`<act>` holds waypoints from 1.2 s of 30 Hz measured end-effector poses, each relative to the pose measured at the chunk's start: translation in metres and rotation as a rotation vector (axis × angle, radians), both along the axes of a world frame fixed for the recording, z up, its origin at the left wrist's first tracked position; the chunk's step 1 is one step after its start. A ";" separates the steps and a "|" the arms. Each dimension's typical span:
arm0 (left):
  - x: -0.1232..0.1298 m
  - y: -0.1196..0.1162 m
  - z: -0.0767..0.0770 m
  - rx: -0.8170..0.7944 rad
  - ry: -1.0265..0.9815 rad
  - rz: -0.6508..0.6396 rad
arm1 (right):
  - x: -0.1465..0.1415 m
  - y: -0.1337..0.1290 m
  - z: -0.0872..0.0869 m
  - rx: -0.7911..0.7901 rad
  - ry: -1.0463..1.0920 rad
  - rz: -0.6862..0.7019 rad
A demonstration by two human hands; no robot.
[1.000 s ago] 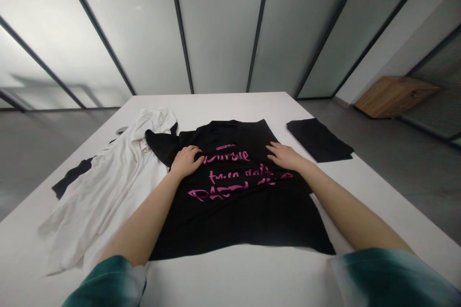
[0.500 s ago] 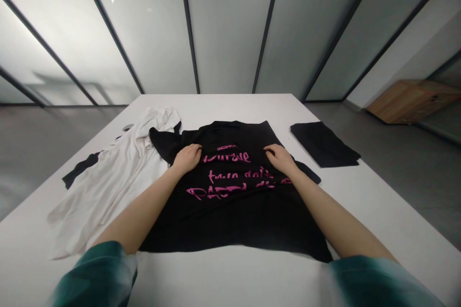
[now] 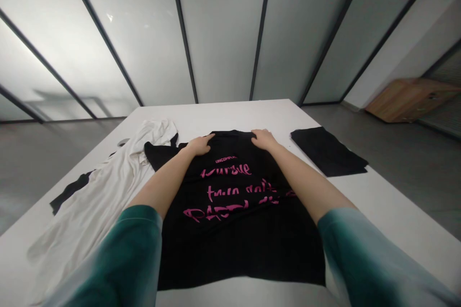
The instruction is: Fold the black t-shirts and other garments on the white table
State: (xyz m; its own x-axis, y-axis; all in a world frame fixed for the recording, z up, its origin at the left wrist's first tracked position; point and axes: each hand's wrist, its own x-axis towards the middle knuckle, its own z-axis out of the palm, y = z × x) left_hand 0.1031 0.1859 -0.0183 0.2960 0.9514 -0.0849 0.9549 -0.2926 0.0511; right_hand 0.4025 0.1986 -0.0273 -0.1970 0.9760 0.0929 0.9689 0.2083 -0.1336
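A black T-shirt (image 3: 245, 244) with pink lettering lies spread out, its collar at the far side and its hem toward me. My left hand (image 3: 199, 145) rests on the shirt's left shoulder near the collar, index finger stretched out and thumb apart. At the right shoulder, beside the collar, my right hand (image 3: 264, 139) touches the far edge with its fingers spread over the fabric. Neither hand visibly grips the cloth. Small creases cross the printed part of the shirt.
The white table (image 3: 389, 211) carries a rumpled white garment (image 3: 93, 216) on the left, with dark cloth (image 3: 72, 189) sticking out beneath. A folded black cloth (image 3: 327, 152) lies at the right. Beyond stand frosted panels and a wooden cabinet (image 3: 406, 100).
Both hands have moved away from me, from the chest area up to the shirt's shoulders by the collar. The camera view has shifted slightly, and the pink print is less wrinkled.
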 end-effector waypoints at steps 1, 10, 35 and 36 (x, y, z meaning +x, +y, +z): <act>0.003 0.003 -0.002 -0.031 0.026 -0.008 | -0.004 0.003 -0.002 -0.027 -0.027 -0.020; 0.001 0.036 0.013 0.079 -0.047 0.270 | -0.017 0.041 0.020 -0.058 0.042 -0.369; -0.029 -0.096 -0.047 0.153 -0.074 0.067 | 0.025 -0.112 -0.051 -0.047 0.011 0.184; -0.030 -0.095 -0.047 0.158 -0.080 0.061 | 0.025 -0.112 -0.050 -0.050 0.015 0.186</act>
State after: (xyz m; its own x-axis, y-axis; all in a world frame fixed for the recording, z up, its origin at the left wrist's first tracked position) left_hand 0.0733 0.0907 -0.0652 0.2372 0.9674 0.0890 0.9658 -0.2447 0.0858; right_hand 0.4275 0.0868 -0.0770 -0.3735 0.9263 0.0496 0.9120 0.3765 -0.1626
